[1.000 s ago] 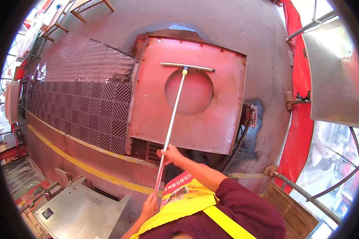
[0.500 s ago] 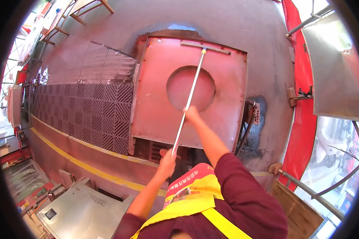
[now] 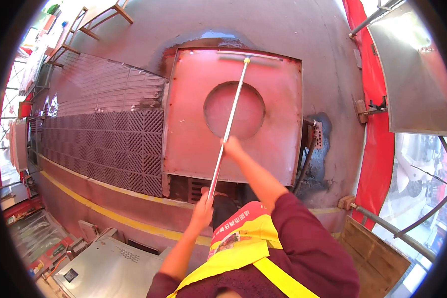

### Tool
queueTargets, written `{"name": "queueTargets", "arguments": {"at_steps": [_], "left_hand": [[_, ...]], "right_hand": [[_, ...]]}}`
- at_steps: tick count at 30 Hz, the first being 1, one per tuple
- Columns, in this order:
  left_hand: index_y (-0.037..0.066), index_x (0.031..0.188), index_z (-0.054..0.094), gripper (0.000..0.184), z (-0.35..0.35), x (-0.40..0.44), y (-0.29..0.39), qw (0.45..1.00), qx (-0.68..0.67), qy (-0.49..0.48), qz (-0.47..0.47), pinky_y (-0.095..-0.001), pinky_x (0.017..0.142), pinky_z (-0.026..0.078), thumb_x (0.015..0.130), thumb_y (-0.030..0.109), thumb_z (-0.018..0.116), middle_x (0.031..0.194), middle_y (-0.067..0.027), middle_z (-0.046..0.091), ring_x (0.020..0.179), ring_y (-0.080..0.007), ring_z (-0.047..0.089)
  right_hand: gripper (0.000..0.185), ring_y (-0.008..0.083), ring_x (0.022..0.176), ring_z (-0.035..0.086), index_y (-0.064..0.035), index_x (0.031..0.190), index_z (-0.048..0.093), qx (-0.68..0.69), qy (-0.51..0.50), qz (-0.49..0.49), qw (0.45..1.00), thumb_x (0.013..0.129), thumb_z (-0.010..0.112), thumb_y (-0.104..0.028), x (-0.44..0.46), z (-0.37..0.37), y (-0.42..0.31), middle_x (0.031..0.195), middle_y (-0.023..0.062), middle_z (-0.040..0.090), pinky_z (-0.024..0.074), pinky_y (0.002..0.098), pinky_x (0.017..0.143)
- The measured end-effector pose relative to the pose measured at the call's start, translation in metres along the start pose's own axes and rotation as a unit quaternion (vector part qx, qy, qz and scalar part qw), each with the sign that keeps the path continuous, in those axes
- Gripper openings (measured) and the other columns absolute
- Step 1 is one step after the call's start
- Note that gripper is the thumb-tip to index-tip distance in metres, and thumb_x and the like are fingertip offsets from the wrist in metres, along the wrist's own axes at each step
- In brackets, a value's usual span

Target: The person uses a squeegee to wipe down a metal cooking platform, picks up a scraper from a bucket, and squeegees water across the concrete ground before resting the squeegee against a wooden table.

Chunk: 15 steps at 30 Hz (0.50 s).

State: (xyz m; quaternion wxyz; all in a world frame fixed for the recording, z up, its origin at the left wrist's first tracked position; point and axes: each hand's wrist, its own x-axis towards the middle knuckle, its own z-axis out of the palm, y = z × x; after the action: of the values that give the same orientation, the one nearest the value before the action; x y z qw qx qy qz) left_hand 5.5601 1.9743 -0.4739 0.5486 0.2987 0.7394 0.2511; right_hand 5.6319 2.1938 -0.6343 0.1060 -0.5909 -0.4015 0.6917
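Observation:
My left hand is closed round the lower end of a long-handled squeegee. Further up the same pole, my right hand grips it, just below the round opening. The squeegee's wide bar lies across the far part of a square metal table top, close to its back edge. A large round recess sits in the middle of that top, and the pole crosses over it.
Dark slatted mats extend to the left of the table. A hose and a perforated brick stand at its right side. Behind my left arm is a metal cabinet. A wooden board lies at lower right, beside red sheeting.
The squeegee head has shifted slightly left and the bar has tilted a little differently. Both hands have moved slightly left and down with the pole, and the camera view has shifted somewhat.

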Motion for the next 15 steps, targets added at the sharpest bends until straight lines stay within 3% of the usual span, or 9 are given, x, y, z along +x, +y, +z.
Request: {"name": "queueTargets", "arguments": {"at_steps": [2,5,8,9,10,12,13,14,15], "left_hand": [[0.007,0.109,0.046,0.028,0.003,0.041,0.058,0.981,-0.025,-0.071,-0.177,-0.0364,0.055,0.041,0.088,0.024,0.039,0.07,-0.0161,0.05,0.062,-0.0268,0.053],[0.009,0.109,0.045,0.027,0.014,0.038,-0.001,0.996,0.078,-0.015,-0.045,-0.0387,0.055,0.041,0.088,0.025,0.038,0.07,-0.018,0.051,0.062,-0.0265,0.053],[0.01,0.11,0.045,0.03,-0.005,-0.047,-0.032,0.986,0.115,-0.015,-0.122,-0.0425,0.062,0.041,0.087,0.028,0.037,0.083,-0.0239,0.052,0.072,-0.039,0.054],[0.009,0.109,0.045,0.031,-0.011,-0.085,-0.053,0.996,0.065,0.013,-0.062,-0.0439,0.065,0.041,0.086,0.029,0.037,0.086,-0.0249,0.052,0.079,-0.0434,0.051],[0.007,0.107,0.046,0.031,-0.02,-0.121,-0.069,0.985,0.128,0.018,-0.119,-0.0414,0.061,0.042,0.086,0.028,0.038,0.075,-0.0196,0.054,0.071,-0.0381,0.055],[0.006,0.105,0.048,0.027,-0.047,-0.178,-0.065,0.972,0.147,-0.002,-0.185,-0.0402,0.058,0.043,0.086,0.025,0.042,0.07,-0.0144,0.056,0.065,-0.0337,0.056],[0.006,0.104,0.049,0.027,-0.061,-0.191,-0.058,0.975,0.127,0.002,-0.182,-0.0385,0.056,0.043,0.086,0.024,0.043,0.068,-0.0121,0.056,0.062,-0.0303,0.056],[0.006,0.104,0.05,0.026,-0.072,-0.202,-0.052,0.978,0.107,0.008,-0.179,-0.0369,0.055,0.043,0.085,0.023,0.045,0.066,-0.0098,0.056,0.06,-0.0269,0.055],[0.006,0.104,0.051,0.025,-0.087,-0.212,-0.045,0.981,0.086,0.016,-0.172,-0.0352,0.053,0.043,0.085,0.023,0.046,0.065,-0.0075,0.055,0.057,-0.0235,0.055]], "right_hand": [[0.032,0.0262,0.046,0.059,0.0077,0.072,0.054,-0.119,0.061,0.032,0.991,0.081,0.054,-0.023,0.028,-0.027,-0.036,0.056,0.0179,0.057,0.0472,0.0356,0.042],[0.032,0.025,0.046,0.059,0.0072,0.072,0.055,-0.102,0.031,0.074,0.992,0.081,0.053,-0.024,0.007,-0.017,-0.027,0.056,0.0156,0.058,0.0478,0.0351,0.042],[0.028,0.0232,0.05,0.06,0.004,0.072,0.055,-0.083,-0.08,0.141,0.983,0.078,0.057,-0.023,-0.029,0.018,0.046,0.059,0.0142,0.058,0.0473,0.0341,0.041],[0.023,0.0229,0.053,0.06,0.0015,0.07,0.056,0.003,-0.103,0.156,0.982,0.075,0.06,-0.02,-0.069,0.028,0.057,0.065,0.0158,0.059,0.048,0.034,0.043],[0.017,0.0228,0.053,0.059,-0.0007,0.066,0.056,-0.086,-0.102,0.087,0.987,0.073,0.061,-0.016,-0.103,0.04,0.063,0.068,0.016,0.059,0.0483,0.0369,0.046],[0.013,0.0227,0.051,0.057,-0.0013,0.063,0.056,0.132,-0.232,0.254,0.93,0.071,0.062,-0.01,-0.134,0.053,0.069,0.066,0.0157,0.058,0.047,0.0368,0.046],[0.007,0.0226,0.048,0.055,0.0003,0.066,0.055,0.257,-0.241,0.242,0.904,0.067,0.061,-0.003,-0.122,0.065,0.076,0.063,0.0146,0.057,0.0439,0.0352,0.041],[0.009,0.0217,0.044,0.051,0.0007,0.069,0.053,0.391,-0.217,0.233,0.864,0.063,0.059,0.002,-0.092,0.072,0.089,0.057,0.0118,0.053,0.0407,0.0322,0.038],[0.01,0.0195,0.042,0.047,0.0004,0.073,0.051,0.429,-0.055,0.231,0.871,0.066,0.058,0.001,-0.081,0.072,0.054,0.051,0.0082,0.046,0.0407,0.0326,0.038]]}}
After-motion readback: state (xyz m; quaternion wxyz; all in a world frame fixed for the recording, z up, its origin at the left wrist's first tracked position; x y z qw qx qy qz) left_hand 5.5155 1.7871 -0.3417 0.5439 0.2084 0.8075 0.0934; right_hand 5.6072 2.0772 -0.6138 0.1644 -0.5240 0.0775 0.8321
